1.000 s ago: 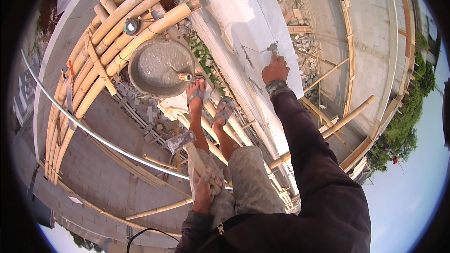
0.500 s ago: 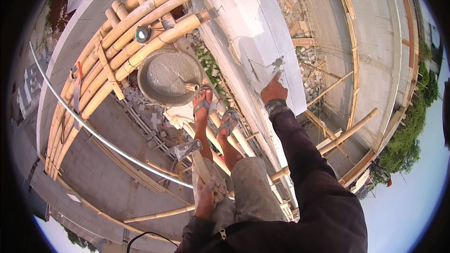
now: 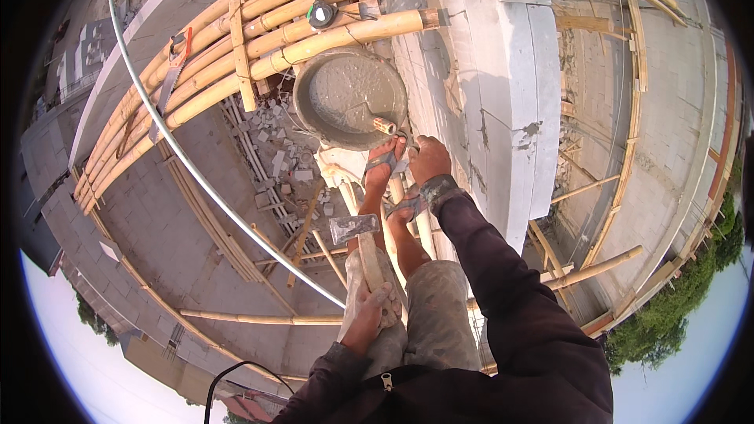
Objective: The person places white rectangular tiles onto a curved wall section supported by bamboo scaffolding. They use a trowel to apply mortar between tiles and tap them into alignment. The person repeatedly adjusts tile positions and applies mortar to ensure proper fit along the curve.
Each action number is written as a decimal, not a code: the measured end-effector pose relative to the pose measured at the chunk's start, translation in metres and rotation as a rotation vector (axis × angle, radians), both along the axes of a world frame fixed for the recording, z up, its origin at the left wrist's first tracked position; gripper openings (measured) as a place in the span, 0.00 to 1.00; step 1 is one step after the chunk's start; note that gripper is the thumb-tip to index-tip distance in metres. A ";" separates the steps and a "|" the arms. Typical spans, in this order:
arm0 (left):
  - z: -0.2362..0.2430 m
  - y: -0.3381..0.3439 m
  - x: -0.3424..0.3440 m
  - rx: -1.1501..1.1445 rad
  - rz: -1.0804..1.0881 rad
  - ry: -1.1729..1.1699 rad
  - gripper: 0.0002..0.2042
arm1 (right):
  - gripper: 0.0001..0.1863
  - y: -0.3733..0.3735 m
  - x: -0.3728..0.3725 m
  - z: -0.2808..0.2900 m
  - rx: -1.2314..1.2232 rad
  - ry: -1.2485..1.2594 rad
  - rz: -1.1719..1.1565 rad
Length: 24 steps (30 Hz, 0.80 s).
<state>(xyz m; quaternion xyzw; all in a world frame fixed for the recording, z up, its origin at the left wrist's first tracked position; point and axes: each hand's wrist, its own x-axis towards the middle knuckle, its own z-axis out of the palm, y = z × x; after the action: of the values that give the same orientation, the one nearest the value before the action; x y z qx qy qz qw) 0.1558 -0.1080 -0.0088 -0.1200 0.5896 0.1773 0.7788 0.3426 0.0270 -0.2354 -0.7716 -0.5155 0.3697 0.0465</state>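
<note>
My left hand [image 3: 367, 316] is wrapped round the wooden handle of a mallet [image 3: 353, 228], whose grey, mortar-smeared head points up and away over my legs. My right hand [image 3: 430, 160] is above my feet, near the right side of a round bucket [image 3: 301, 114]. Its fingers look bent, but the fingertips are hidden. Wet grey mortar [image 3: 336, 86] fills much of the bucket. A trowel's handle [image 3: 384, 125] sticks out at the near right rim, a short gap from my right hand; its blade is not visible.
Pale block wall [image 3: 503, 94] runs along the right, with a mortar smear on its side. Lashed bamboo poles [image 3: 345, 39] carry a tape measure [image 3: 321, 13] and a handsaw [image 3: 171, 78]. A pale pipe [image 3: 196, 169] curves across the left. Rubble [image 3: 275, 157] lies below.
My right hand has left the wall's mortar smear, where its index finger pointed, and come back left toward the bucket. My view has shifted; my left hand still holds the mallet.
</note>
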 end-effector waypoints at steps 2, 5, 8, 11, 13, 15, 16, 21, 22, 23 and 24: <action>-0.003 -0.005 -0.002 -0.019 0.034 0.029 0.14 | 0.10 0.026 -0.029 -0.021 0.080 -0.006 0.055; -0.007 -0.012 -0.002 0.005 0.076 0.034 0.14 | 0.10 0.048 -0.067 -0.056 0.098 -0.179 0.309; -0.008 -0.015 -0.002 -0.001 0.109 0.040 0.13 | 0.12 0.058 -0.091 -0.084 -0.114 -0.361 0.543; -0.007 -0.012 0.001 0.005 0.124 0.097 0.11 | 0.12 0.067 -0.095 -0.100 -0.190 -0.437 0.626; -0.006 -0.008 0.003 -0.025 0.171 0.056 0.10 | 0.12 0.072 -0.097 -0.101 -0.212 -0.455 0.611; -0.005 -0.004 0.002 -0.003 0.168 0.046 0.10 | 0.11 0.078 -0.099 -0.096 -0.301 -0.363 0.543; -0.004 -0.003 0.003 -0.011 0.174 0.057 0.10 | 0.12 0.080 -0.102 -0.090 -0.277 -0.355 0.546; -0.008 0.001 -0.002 -0.013 0.144 0.003 0.09 | 0.11 0.092 -0.108 -0.051 -0.422 -0.126 0.472; -0.009 0.002 -0.005 -0.010 0.137 -0.003 0.09 | 0.12 0.092 -0.103 -0.041 -0.432 -0.086 0.392; -0.010 0.004 -0.009 -0.017 0.109 0.004 0.09 | 0.12 0.092 -0.098 -0.032 -0.423 -0.037 0.307; -0.012 0.006 -0.011 -0.032 0.084 0.009 0.09 | 0.13 0.088 -0.090 -0.024 -0.439 -0.010 0.291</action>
<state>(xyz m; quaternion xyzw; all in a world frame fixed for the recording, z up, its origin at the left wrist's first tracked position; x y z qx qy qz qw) 0.1446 -0.1024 -0.0208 -0.1561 0.5901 0.2009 0.7662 0.2528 0.1146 -0.2593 -0.6828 -0.5287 0.4716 -0.1783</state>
